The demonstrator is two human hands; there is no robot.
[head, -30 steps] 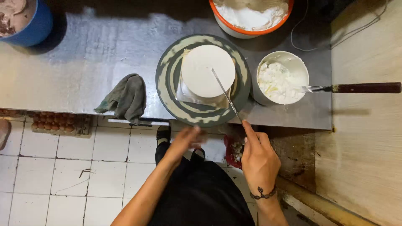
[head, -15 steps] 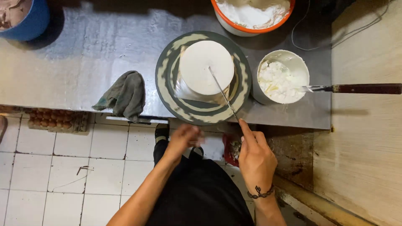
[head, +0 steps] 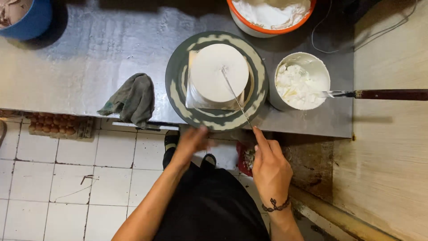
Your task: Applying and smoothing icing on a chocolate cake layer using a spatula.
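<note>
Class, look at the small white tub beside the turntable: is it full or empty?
Partly full. The white tub holds lumpy white cream over its bottom, with bare inner wall above it, and a dark-handled spatula rests in it.

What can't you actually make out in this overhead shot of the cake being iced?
- Left hand: motion-blurred at the turntable edge; contact unclear.
- Blue tub and orange-rimmed bowl: cut off by the top edge.
- Cake sides: hidden by the top-down angle.
- Right hand grip on the spatula: handle hidden by the fingers.
</note>
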